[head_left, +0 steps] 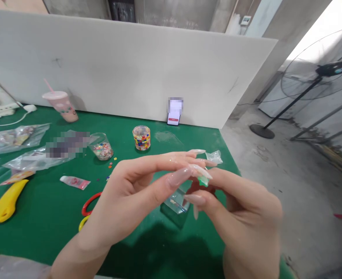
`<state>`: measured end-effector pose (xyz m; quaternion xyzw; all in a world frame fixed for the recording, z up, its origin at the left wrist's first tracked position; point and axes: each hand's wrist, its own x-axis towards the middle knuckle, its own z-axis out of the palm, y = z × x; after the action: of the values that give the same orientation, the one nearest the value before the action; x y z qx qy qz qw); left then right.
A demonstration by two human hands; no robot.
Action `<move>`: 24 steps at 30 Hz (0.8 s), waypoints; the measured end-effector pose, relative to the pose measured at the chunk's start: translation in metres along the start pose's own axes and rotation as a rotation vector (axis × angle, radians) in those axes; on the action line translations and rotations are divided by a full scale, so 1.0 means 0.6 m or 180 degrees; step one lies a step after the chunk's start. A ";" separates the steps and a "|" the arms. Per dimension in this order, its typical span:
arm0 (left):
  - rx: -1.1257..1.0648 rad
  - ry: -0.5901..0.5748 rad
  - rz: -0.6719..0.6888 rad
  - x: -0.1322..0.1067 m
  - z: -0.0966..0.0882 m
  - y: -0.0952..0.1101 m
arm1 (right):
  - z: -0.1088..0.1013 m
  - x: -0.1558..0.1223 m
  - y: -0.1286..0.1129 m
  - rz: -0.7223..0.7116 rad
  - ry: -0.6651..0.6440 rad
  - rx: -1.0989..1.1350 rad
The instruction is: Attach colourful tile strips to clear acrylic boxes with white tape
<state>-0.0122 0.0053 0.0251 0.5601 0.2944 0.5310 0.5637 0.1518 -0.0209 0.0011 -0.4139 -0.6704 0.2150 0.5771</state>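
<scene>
My left hand [136, 190] reaches in with thumb and index finger closed. At its long nails a small shiny green piece [203, 181] shows, mostly covered by fingers. Close against it, my right hand [240, 209] is also closed, thumb and index bent toward the same spot; what they grip is hidden. Under the fingertips is a clear plastic piece [175, 203] with straight edges; whether it is held or lies on the table I cannot tell. Scissors with red and yellow handles [90, 203] lie partly behind my left wrist.
On the green table [147, 248] stand a colourful mosaic cup [141, 138], a clear cup of small chips [102, 149] and a pink tumbler [62, 106]. A tube [75, 182], yellow-handled tool [8, 201] and plastic bags lie left. A phone [174, 112] leans on the white panel [115, 73].
</scene>
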 end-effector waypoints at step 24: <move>0.0242 -0.0883 0.0475 -0.012 -0.020 -0.007 | -0.002 -0.034 0.009 -0.0855 0.1100 -0.1325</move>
<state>-0.0240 0.0030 0.0168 0.6692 0.1912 0.4774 0.5364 0.1546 -0.0343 -0.0147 -0.4614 -0.6406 -0.0790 0.6086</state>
